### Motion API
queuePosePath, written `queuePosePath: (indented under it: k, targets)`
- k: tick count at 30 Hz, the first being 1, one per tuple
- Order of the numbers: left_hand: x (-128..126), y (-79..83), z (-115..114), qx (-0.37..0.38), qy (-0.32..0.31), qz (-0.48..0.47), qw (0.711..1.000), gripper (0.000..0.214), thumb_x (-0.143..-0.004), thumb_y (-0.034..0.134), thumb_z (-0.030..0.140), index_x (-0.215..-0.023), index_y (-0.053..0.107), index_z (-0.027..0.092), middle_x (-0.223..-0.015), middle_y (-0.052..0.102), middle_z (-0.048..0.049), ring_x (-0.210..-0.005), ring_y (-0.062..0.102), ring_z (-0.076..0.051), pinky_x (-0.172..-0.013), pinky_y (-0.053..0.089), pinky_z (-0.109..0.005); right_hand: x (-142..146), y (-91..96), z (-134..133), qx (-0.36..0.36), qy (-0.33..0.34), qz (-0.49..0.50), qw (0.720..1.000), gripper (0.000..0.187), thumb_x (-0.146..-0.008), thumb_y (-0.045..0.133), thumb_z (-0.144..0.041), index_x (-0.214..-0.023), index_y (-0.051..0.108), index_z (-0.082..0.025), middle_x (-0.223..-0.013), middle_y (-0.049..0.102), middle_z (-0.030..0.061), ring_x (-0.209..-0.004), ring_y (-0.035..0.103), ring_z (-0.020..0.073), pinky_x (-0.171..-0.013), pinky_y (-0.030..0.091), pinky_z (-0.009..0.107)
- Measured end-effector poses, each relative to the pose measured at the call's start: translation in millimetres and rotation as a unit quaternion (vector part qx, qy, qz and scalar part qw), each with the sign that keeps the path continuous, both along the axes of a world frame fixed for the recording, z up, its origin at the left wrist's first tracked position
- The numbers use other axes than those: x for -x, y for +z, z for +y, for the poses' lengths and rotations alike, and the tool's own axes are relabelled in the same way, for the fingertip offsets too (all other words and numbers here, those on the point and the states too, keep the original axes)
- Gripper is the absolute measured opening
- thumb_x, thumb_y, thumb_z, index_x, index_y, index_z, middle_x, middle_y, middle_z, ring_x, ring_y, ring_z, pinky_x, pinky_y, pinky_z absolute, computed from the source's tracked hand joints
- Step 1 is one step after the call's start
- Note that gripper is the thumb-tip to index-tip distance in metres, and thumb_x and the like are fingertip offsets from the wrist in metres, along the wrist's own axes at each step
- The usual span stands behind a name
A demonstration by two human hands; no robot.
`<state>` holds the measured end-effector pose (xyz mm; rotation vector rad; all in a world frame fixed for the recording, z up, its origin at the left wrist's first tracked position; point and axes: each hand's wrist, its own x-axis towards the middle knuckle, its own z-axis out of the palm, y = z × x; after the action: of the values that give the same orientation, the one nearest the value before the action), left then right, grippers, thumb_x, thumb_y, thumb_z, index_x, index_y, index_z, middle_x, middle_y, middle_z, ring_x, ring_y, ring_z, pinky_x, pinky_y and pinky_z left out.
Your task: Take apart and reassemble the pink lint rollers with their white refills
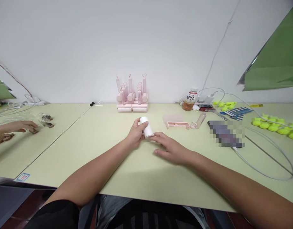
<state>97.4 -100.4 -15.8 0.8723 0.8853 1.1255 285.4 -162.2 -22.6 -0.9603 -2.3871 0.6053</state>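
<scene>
My left hand is closed around a white roll, a short smooth cylinder held tilted above the table, thumb across its front. At the roll's lower end, the fingertips of my right hand touch or nearly touch it; the fingers are stretched out and apart. To the right on the table lies an open pink holder with a shallow trough. Behind it is a faint translucent pink cover. Beside them rests a clear pink handle piece near a small pale part.
Pink rollers with heart-topped handles are stacked by the wall. On the right are a labelled bottle, a phone on a white cable and yellow-green pieces. Another person's hand handles small brown items at the left.
</scene>
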Motion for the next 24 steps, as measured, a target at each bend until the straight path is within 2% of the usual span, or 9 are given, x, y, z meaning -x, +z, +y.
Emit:
queuePosePath:
  k: [3, 5, 8, 10, 11, 13, 15, 19, 24]
  targets:
    - [-2, 2.9, -7, -0.009, -0.068, 0.033, 0.997, 0.065, -0.077, 0.073, 0.031, -0.134, 0.04, 0.033, -0.097, 0.062, -0.0024, -0.067, 0.066, -0.015, -0.053, 0.052, -0.025, 3, 2.0, -4, -0.016, 0.019, -0.049, 0.998, 0.061, -0.089, 0.059, -0.026, -0.147, 0.044, -0.032, -0.14, 0.051, 0.0094, -0.124, 0.052, 0.0275, -0.104, 0.045, 0.045]
    - [-2, 2.9, -9, -0.009, -0.096, 0.053, 0.994, 0.067, -0.079, 0.071, 0.034, -0.137, 0.037, 0.033, -0.097, 0.061, -0.0034, -0.064, 0.065, -0.015, -0.049, 0.051, -0.024, 6, 3.7, -5, -0.026, 0.029, -0.068, 0.997, 0.063, -0.088, 0.06, -0.025, -0.148, 0.044, -0.033, -0.138, 0.053, 0.0088, -0.119, 0.054, 0.0275, -0.101, 0.046, 0.045]
    - [0, 0.2, -8, -0.014, -0.108, 0.072, 0.991, 0.067, -0.08, 0.071, 0.037, -0.137, 0.037, 0.034, -0.091, 0.057, -0.0017, -0.061, 0.064, -0.016, -0.044, 0.051, -0.024, 1, 6.5, 0, -0.027, 0.035, -0.068, 0.997, 0.052, -0.088, 0.059, -0.025, -0.139, 0.055, -0.032, -0.127, 0.063, 0.0074, -0.11, 0.059, 0.0254, -0.094, 0.049, 0.04]
    - [2, -1.9, -6, -0.023, -0.113, 0.08, 0.99, 0.069, -0.078, 0.073, 0.04, -0.136, 0.036, 0.037, -0.088, 0.055, -0.0004, -0.062, 0.065, -0.017, -0.042, 0.052, -0.025, -11, 9.4, 9, -0.027, -0.034, -0.06, 0.997, 0.038, -0.089, 0.057, -0.028, -0.125, 0.066, -0.028, -0.113, 0.07, 0.0068, -0.098, 0.065, 0.0241, -0.085, 0.052, 0.037]
    - [2, -2.7, -6, -0.027, -0.114, 0.082, 0.99, 0.071, -0.077, 0.073, 0.041, -0.136, 0.036, 0.037, -0.088, 0.054, -0.0001, -0.062, 0.065, -0.018, -0.041, 0.053, -0.026, -20, 11.6, 15, -0.03, -0.108, -0.058, 0.992, 0.032, -0.089, 0.055, -0.031, -0.117, 0.069, -0.027, -0.106, 0.073, 0.0069, -0.088, 0.067, 0.0237, -0.077, 0.052, 0.036]
    - [3, -3.7, -5, -0.034, -0.116, 0.085, 0.989, 0.072, -0.076, 0.074, 0.042, -0.136, 0.035, 0.038, -0.087, 0.054, -0.0001, -0.063, 0.065, -0.018, -0.04, 0.054, -0.027, -43, 17.5, 28, -0.033, -0.252, -0.094, 0.963, 0.027, -0.088, 0.054, -0.034, -0.103, 0.074, -0.024, -0.087, 0.075, 0.0071, -0.076, 0.068, 0.0251, -0.067, 0.05, 0.036]
    - [3, -3.9, -5, -0.037, -0.116, 0.086, 0.989, 0.073, -0.076, 0.074, 0.042, -0.137, 0.035, 0.038, -0.087, 0.053, -0.0003, -0.064, 0.065, -0.018, -0.04, 0.054, -0.028, -66, 24.6, 39, -0.031, -0.353, -0.157, 0.922, 0.026, -0.085, 0.055, -0.033, -0.097, 0.075, -0.023, -0.081, 0.075, 0.0083, -0.073, 0.067, 0.0277, -0.06, 0.046, 0.036]
    - [2, -3.5, -7, -0.043, -0.126, 0.093, 0.987, 0.073, -0.076, 0.074, 0.041, -0.137, 0.035, 0.037, -0.089, 0.052, -0.0003, -0.063, 0.064, -0.018, -0.039, 0.055, -0.028, -95, 34.1, 47, 0.015, -0.413, -0.247, 0.876, 0.033, -0.08, 0.054, -0.031, -0.104, 0.075, -0.022, -0.095, 0.076, 0.0122, -0.08, 0.068, 0.0305, -0.058, 0.044, 0.034]
    - [2, -3.4, -9, -0.052, -0.146, 0.099, 0.983, 0.074, -0.077, 0.073, 0.042, -0.139, 0.033, 0.037, -0.089, 0.051, 0.0004, -0.064, 0.064, -0.016, -0.041, 0.056, -0.029, -97, 30.0, 51, 0.082, -0.412, -0.293, 0.859, 0.049, -0.081, 0.051, -0.035, -0.127, 0.065, -0.022, -0.119, 0.07, 0.0138, -0.102, 0.065, 0.0336, -0.069, 0.046, 0.035]
